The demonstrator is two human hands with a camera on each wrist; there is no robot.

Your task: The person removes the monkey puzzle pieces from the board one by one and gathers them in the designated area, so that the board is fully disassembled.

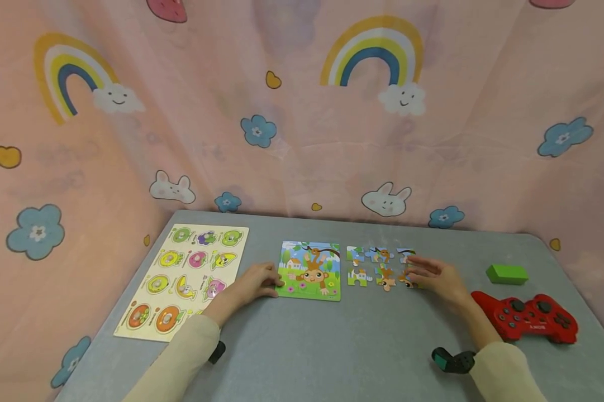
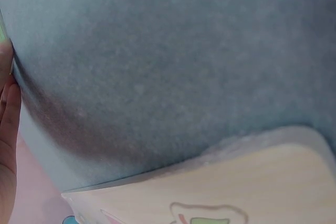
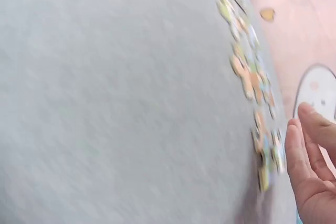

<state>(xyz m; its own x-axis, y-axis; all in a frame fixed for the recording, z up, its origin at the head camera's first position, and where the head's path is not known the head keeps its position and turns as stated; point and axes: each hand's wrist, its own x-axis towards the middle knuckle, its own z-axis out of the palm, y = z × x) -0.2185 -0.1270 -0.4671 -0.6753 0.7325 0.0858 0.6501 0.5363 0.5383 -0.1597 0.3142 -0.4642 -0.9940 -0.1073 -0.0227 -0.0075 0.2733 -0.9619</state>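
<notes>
the monkey board (image 1: pixel 312 273) lies flat on the grey surface (image 1: pixel 332 346), with the puzzle pieces (image 1: pixel 385 273) laid out in two rows of three just to its right. the left hand (image 1: pixel 251 285) grips the board's left edge, thumb and fingers bent onto it, while the right hand (image 1: pixel 440 279) is loose and holds nothing, its fingers reaching over the rightmost column of pieces; whether the tips touch them is hard to tell. the likeliest slip, i'd say, is there: thin pieces lying this close together offer little edge, so a low sweep of the right fingers could turn one or shove it into its neighbour. a push from the left hand is the other worry, since the board's right edge sits just beside the nearest pieces and a slide that way would ram them. in the head view the left forearm (image 1: pixel 218 310) crosses a corner of the fruit board (image 1: pixel 151 334), so a careless pull back might snag it. the right forearm (image 1: pixel 478 324) passes close to the red controller (image 1: pixel 530 318) and might knock it by swinging outward.
</notes>
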